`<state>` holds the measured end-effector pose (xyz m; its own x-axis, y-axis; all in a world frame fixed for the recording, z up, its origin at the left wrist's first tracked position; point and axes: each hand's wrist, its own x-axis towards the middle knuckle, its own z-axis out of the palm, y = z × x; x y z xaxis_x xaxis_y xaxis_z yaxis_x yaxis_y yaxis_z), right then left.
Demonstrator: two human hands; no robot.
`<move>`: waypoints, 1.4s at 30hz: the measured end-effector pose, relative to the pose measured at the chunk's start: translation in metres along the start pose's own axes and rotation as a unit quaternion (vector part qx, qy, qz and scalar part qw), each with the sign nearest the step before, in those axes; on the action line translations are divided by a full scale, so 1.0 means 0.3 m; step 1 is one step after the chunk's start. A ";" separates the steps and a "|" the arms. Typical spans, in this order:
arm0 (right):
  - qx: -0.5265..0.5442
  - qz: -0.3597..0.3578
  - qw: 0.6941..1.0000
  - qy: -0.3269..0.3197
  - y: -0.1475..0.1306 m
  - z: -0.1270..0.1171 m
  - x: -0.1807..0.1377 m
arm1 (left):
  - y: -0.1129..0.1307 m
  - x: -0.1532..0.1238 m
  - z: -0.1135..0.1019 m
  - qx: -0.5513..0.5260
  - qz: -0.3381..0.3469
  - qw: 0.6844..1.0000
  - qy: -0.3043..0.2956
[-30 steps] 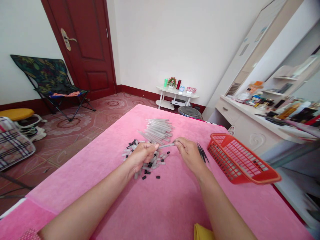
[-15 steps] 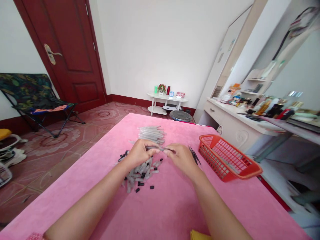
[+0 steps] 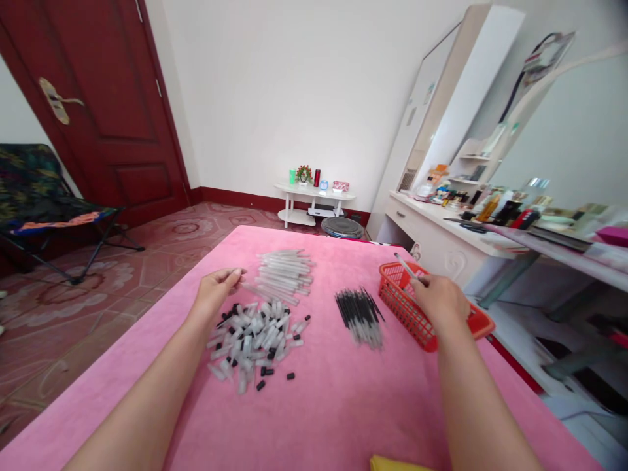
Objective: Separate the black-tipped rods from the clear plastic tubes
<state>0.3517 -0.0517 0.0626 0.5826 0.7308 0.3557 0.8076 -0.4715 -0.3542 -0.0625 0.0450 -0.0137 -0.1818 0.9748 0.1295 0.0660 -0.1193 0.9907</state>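
Note:
My left hand [image 3: 218,288] is at the left of a heap of clear plastic tubes [image 3: 284,275], thumb and fingers pressed together beside the end of one tube; whether they grip it is hard to see. In my right hand [image 3: 440,297] is a slim pen-like tube [image 3: 404,265], clear grey with a dark tip, held tilted above the red plastic basket [image 3: 405,314]. Nearer me lies a pile of short translucent caps [image 3: 255,337] mixed with small black plugs [image 3: 290,376]. Between that pile and the basket rests a bundle of black-and-clear thin sticks [image 3: 360,317].
A pink cloth [image 3: 314,418] covers the table, with a yellow cloth [image 3: 395,464] at its near edge. On the right stands a dressing table [image 3: 441,226] crowded with bottles. A folding chair [image 3: 53,216] is at the left, and a low white stand [image 3: 314,191] by the wall.
My hands were together over the piles, holding a thin piece between them. They have parted: the left to the tubes' left side, the right over the basket with a pen-like tube.

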 end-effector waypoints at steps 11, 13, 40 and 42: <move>0.208 -0.285 0.931 -0.093 -0.275 0.188 -0.183 | -0.065 0.013 0.034 0.345 0.228 0.897 -0.160; 0.208 -0.323 0.911 -0.151 -0.330 0.232 -0.253 | -0.066 0.010 0.030 0.416 0.260 0.854 -0.174; -0.077 -0.228 0.957 -0.162 -0.270 0.214 -0.233 | -0.035 -0.002 0.037 0.491 0.266 0.811 -0.174; -0.116 -0.215 0.954 -0.176 -0.283 0.219 -0.249 | -0.012 -0.013 0.047 0.452 0.286 0.831 -0.154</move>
<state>0.2336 -0.0337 0.0094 0.1603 0.9823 0.0973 0.9870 -0.1585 -0.0257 -0.0481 0.0443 -0.0184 0.3839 0.8259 0.4130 0.7897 -0.5255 0.3166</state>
